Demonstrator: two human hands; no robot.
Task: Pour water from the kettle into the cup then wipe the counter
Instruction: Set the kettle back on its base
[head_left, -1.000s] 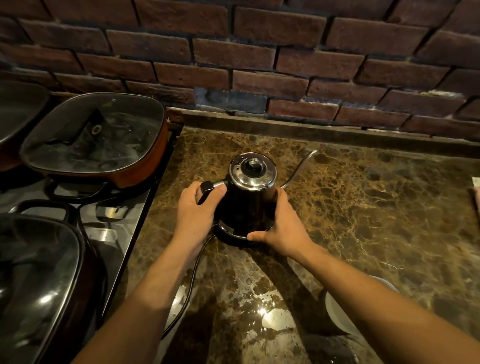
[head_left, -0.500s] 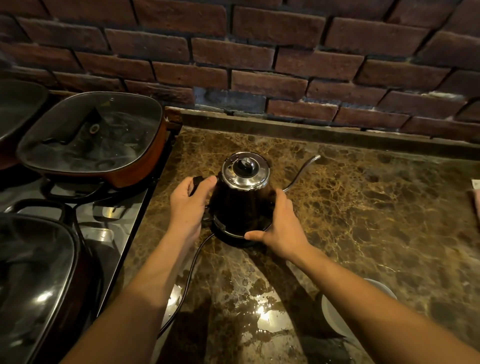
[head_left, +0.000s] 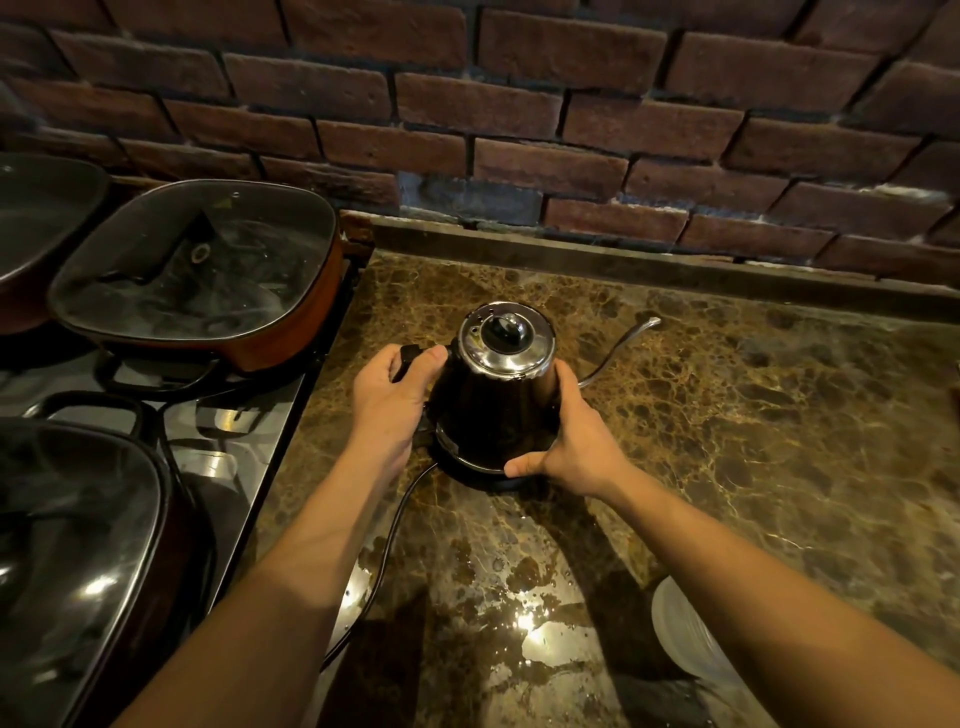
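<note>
A black gooseneck kettle (head_left: 493, 410) with a shiny steel lid sits on its round black base (head_left: 467, 470) on the brown marble counter (head_left: 753, 415). Its thin spout (head_left: 621, 349) points right. My left hand (head_left: 392, 400) is wrapped around the kettle's black handle on the left. My right hand (head_left: 576, 441) presses against the kettle's lower right side, thumb at the base. A pale cup or dish rim (head_left: 680, 631) shows at the lower right, partly hidden under my right forearm.
A black cord (head_left: 387, 535) runs from the base toward the counter's near edge. Left of the counter is a stove (head_left: 239, 421) holding lidded pans: an orange one (head_left: 208, 270) at the back, a dark one (head_left: 72, 561) in front. Behind stands a brick wall (head_left: 519, 114).
The kettle has shifted slightly left and settled on its base. Both hands stayed on it, the left one sliding along the handle.
</note>
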